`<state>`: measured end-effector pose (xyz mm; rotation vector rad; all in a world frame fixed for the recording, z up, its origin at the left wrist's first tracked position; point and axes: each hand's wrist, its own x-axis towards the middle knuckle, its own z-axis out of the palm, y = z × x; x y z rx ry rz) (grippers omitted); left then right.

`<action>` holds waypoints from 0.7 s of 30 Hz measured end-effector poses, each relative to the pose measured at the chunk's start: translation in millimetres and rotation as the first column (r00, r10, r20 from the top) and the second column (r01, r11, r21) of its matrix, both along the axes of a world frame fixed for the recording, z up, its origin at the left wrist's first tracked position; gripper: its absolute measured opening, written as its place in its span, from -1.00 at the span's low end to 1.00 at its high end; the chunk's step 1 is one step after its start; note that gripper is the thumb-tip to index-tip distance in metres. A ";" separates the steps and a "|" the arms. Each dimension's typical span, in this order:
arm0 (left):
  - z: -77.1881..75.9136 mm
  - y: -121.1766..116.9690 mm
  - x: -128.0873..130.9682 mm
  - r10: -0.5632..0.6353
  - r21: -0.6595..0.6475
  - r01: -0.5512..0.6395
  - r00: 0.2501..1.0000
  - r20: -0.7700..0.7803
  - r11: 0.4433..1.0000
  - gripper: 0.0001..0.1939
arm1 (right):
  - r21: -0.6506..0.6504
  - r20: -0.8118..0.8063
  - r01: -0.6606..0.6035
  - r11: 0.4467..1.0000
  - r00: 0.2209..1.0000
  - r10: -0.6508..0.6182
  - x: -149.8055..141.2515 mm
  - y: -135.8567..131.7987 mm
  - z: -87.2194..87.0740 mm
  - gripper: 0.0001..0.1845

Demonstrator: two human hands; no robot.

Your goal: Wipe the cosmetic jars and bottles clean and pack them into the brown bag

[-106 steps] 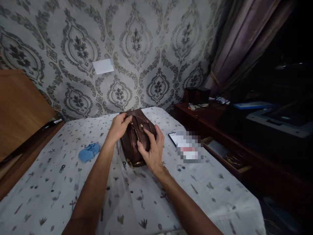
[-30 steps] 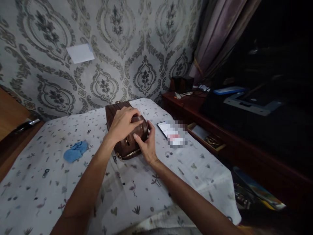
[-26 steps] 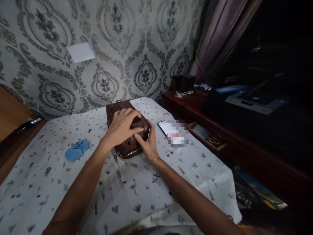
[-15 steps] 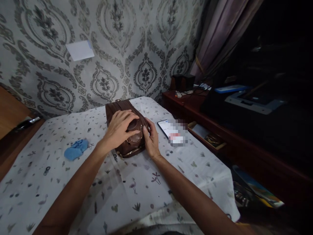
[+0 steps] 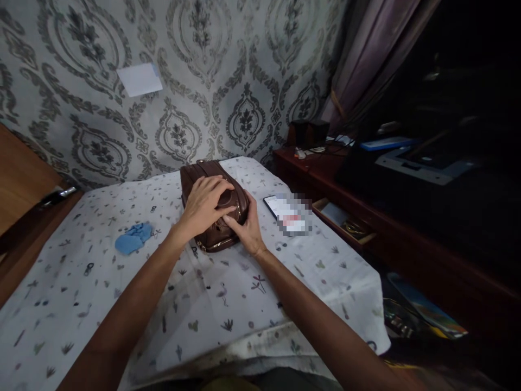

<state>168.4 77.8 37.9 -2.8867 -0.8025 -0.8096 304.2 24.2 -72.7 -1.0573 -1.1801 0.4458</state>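
A brown leather bag [image 5: 199,174] with gold zips lies on the table's white patterned cloth [image 5: 122,293], near its far side. My left hand [image 5: 203,203] lies across the top of the bag, fingers curved down and pressing on it. My right hand [image 5: 246,231] is at the bag's near right corner, thumb and fingers pinched at the front zip; the pull itself is hidden under the fingers.
A blue cloth [image 5: 133,238] lies left of the bag. A phone with a lit screen [image 5: 285,212] lies right of it. A dark wooden sideboard [image 5: 366,206] with an open drawer runs along the right. A patterned wall stands behind.
My right hand has slid back along the bag's front toward its near corner. My left hand has stayed pressed on top of the bag. The bag has stayed in place; the view shifted slightly.
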 end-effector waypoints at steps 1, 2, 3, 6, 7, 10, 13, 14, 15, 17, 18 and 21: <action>1.5 2.3 -2.4 -0.026 -0.031 0.026 1.000 0.000 0.999 -0.71 | 0.003 0.008 -0.007 1.000 1.000 0.007 0.7 0.3 0.3 0.00; 3.5 4.7 -5.7 -0.059 -0.070 0.059 0.998 -0.006 0.996 -0.72 | 0.006 0.015 -0.012 1.000 1.000 0.012 1.7 0.6 0.8 -0.01; 5.8 6.8 -9.7 -0.096 -0.116 0.093 0.995 -0.021 0.989 -0.70 | 0.006 0.021 -0.017 1.000 1.000 0.017 2.9 1.0 1.3 -0.02; 11.6 9.3 -22.5 -0.179 -0.241 0.146 0.977 -0.119 0.959 -0.43 | -0.007 0.035 -0.032 0.999 0.999 0.032 6.0 1.6 2.2 -0.04; 12.2 8.6 -26.1 -0.183 -0.260 0.139 0.971 -0.156 0.956 -0.29 | -0.015 0.034 -0.036 0.999 0.999 0.036 6.6 1.6 2.4 -0.04; 9.2 3.7 -32.7 -0.147 -0.248 0.094 0.968 -0.204 0.964 -0.04 | -0.023 0.025 -0.042 0.999 0.999 0.043 6.6 0.8 2.8 -0.04; 2.1 -0.2 -33.9 -0.138 -0.214 0.096 0.972 -0.191 0.972 -0.17 | -0.004 0.014 -0.062 0.998 0.998 0.062 5.8 -0.4 3.7 -0.08; -0.2 -0.5 -33.7 -0.143 -0.206 0.104 0.972 -0.185 0.973 -0.20 | 0.000 0.010 -0.070 0.998 0.997 0.070 5.6 -0.8 4.0 -0.09; -2.1 -0.4 -33.5 -0.149 -0.199 0.112 0.973 -0.178 0.974 -0.22 | 0.002 0.007 -0.076 0.997 0.997 0.076 5.6 -1.1 4.3 -0.09; -4.4 0.8 -33.5 -0.151 -0.186 0.120 0.975 -0.162 0.975 -0.22 | 0.000 0.007 -0.079 0.997 0.997 0.079 5.9 -1.2 4.5 -0.06; -4.5 1.7 -33.7 -0.149 -0.183 0.119 0.976 -0.158 0.976 -0.22 | -0.002 0.010 -0.075 0.997 0.997 0.075 6.4 -1.1 4.6 -0.03; -0.7 4.2 -35.9 -0.156 -0.201 0.120 0.973 -0.170 0.972 -0.18 | -0.006 0.027 -0.071 0.997 0.997 0.071 9.0 -0.2 6.0 -0.01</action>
